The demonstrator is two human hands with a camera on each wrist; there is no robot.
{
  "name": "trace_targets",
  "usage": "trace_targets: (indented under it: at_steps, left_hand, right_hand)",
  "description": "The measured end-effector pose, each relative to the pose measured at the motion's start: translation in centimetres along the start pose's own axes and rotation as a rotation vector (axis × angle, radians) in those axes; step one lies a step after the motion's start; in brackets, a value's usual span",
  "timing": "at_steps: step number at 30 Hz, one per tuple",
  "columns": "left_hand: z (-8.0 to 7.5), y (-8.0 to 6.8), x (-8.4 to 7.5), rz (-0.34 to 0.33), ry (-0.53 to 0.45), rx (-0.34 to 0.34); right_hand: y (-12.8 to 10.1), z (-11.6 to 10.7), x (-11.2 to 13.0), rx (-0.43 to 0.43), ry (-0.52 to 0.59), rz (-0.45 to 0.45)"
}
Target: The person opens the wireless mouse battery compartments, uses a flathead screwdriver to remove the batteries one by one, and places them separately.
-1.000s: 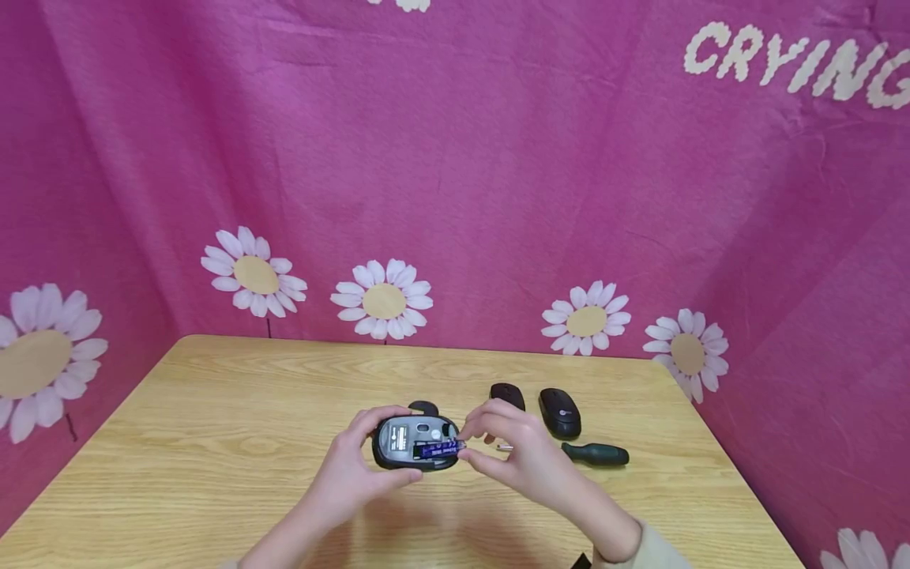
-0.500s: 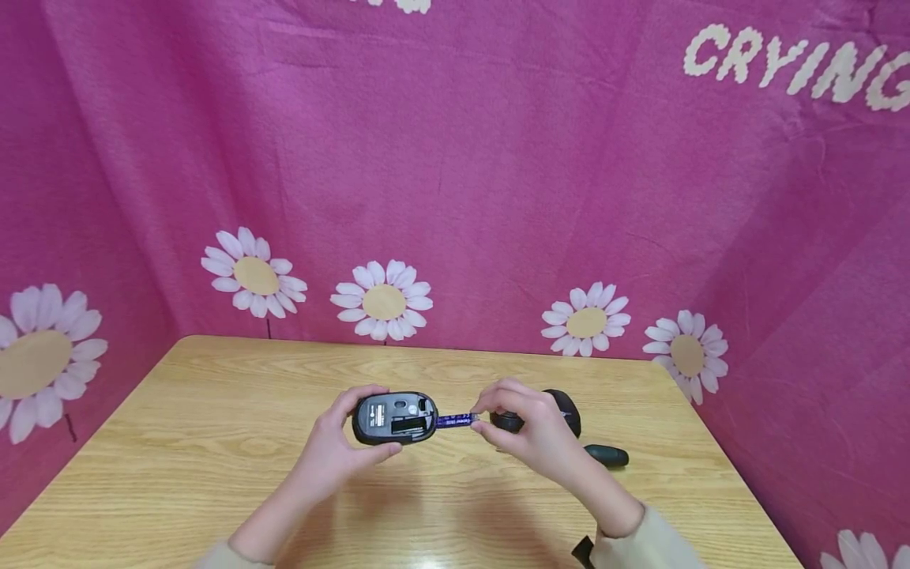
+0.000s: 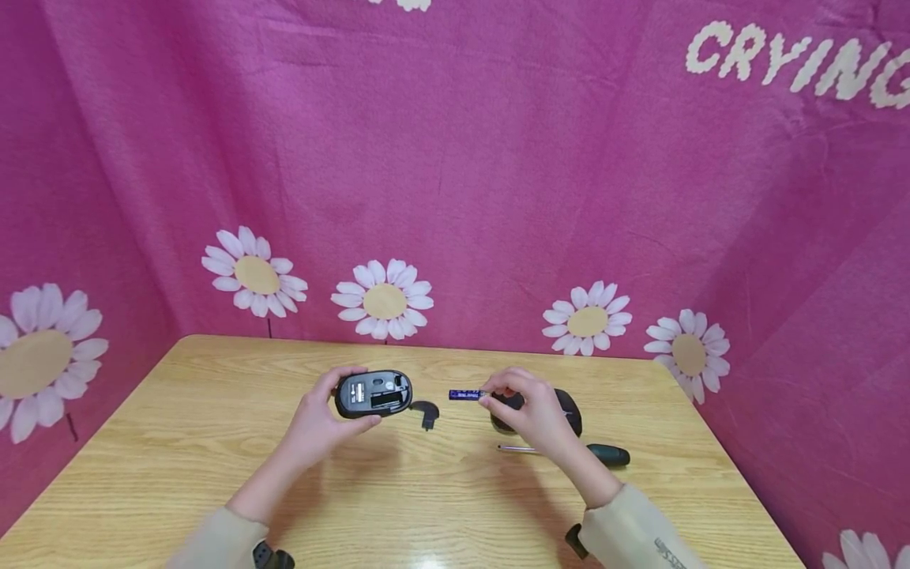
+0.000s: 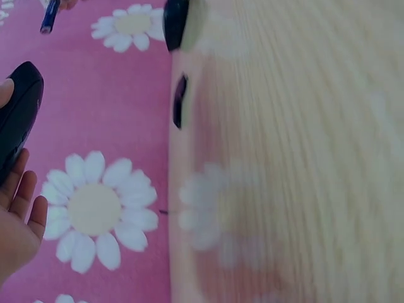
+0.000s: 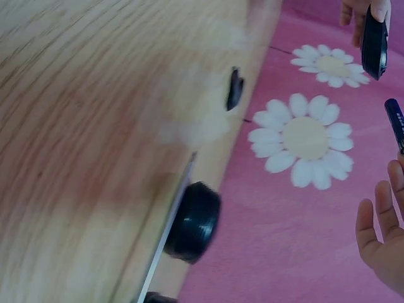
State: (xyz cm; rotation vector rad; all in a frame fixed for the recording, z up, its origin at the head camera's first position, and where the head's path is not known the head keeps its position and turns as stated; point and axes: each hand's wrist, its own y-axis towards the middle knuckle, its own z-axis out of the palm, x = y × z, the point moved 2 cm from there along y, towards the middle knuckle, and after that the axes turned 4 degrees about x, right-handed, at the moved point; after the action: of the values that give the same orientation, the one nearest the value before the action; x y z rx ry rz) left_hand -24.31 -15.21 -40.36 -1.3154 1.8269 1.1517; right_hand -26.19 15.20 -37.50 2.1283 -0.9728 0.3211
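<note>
My left hand (image 3: pixel 323 411) grips a black computer mouse (image 3: pixel 373 393) upside down above the table, its open battery bay facing up. The left wrist view shows that mouse (image 4: pixel 16 117) edge-on beside my palm. My right hand (image 3: pixel 490 397) pinches one end of a slim blue battery (image 3: pixel 465 394), held level in the air a short way right of the mouse. In the right wrist view the battery (image 5: pixel 396 123) is above my fingers (image 5: pixel 379 230). A small black battery cover (image 3: pixel 425 411) lies on the table between my hands.
A second black mouse (image 3: pixel 570 411) and another dark piece (image 3: pixel 503 420) sit on the wooden table (image 3: pixel 213 466) just behind my right hand. A screwdriver (image 3: pixel 604 454) with a dark green handle lies to the right. Pink daisy-print cloth (image 3: pixel 455 197) hangs behind and at both sides.
The battery was in the mouse's bay; my right hand has pulled it out and carried it right. My left hand moved the mouse up and left, uncovering the cover on the table.
</note>
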Motion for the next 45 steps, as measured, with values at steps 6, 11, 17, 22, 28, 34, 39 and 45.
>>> trace_targets:
  at_steps: [6, 11, 17, 22, 28, 34, 39, 45]
  left_hand:
    - [-0.6, 1.2, 1.6, -0.036, 0.03, 0.049]
    - [-0.9, 2.1, 3.1, -0.015, 0.054, 0.061]
    - [-1.0, 3.0, 4.8, -0.012, 0.098, 0.085]
    - [-0.7, 3.6, 5.7, -0.051, 0.116, 0.146]
    - [-0.3, 4.4, 6.4, -0.091, 0.129, 0.217]
    - [0.0, 4.9, 7.0, -0.084, 0.167, 0.271]
    - [0.1, 5.2, 7.2, -0.097, 0.19, 0.304]
    - [-0.1, 5.6, 7.5, -0.106, 0.219, 0.354]
  right_hand:
    - [0.3, 1.3, -2.0, 0.011, -0.016, 0.05]
    - [0.4, 2.3, -3.4, 0.025, -0.041, 0.083]
    - [0.4, 3.2, -4.5, 0.069, -0.068, 0.089]
    - [0.6, 4.0, -5.3, 0.116, -0.089, 0.118]
    - [1.0, 4.9, -5.9, 0.172, -0.155, 0.141]
    - [1.5, 5.4, -6.0, 0.21, -0.189, 0.187]
    - [1.6, 5.6, -6.2, 0.262, -0.211, 0.194]
    - [1.6, 5.8, -6.1, 0.294, -0.309, 0.103]
